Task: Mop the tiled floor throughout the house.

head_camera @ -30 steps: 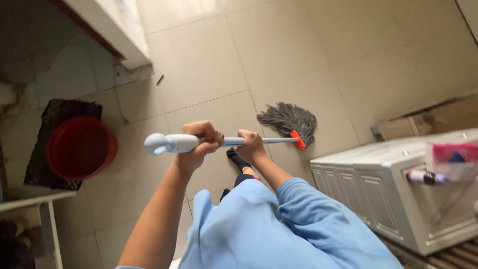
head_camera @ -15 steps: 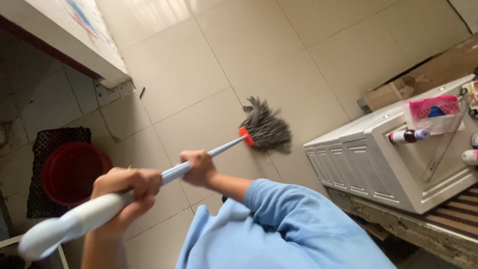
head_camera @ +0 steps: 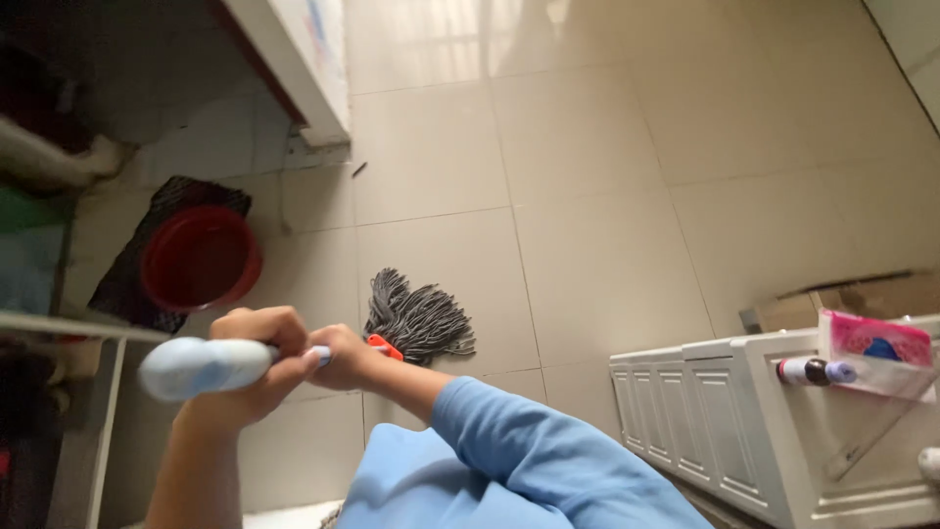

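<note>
My left hand [head_camera: 253,364] is closed round the pale blue grip [head_camera: 196,366] at the top end of a mop handle. Just below it on the same handle, my right hand [head_camera: 343,357] grips too, its arm in a light blue sleeve. The handle points almost straight away from the camera, so little of it shows. The grey string mop head [head_camera: 421,318], with an orange collar [head_camera: 384,346], lies on the beige tiled floor [head_camera: 587,196] right past my right hand.
A red basin [head_camera: 201,257] sits on a dark mat at the left. A white counter edge [head_camera: 308,78] juts in above. A white panelled cabinet [head_camera: 725,421] at the right carries a pink packet [head_camera: 876,343] and a small bottle [head_camera: 813,370]. A cardboard box [head_camera: 852,294] lies behind it.
The mop head has swept left and back towards me across the tiles. My hands have drawn close together on the handle, which now points more steeply down.
</note>
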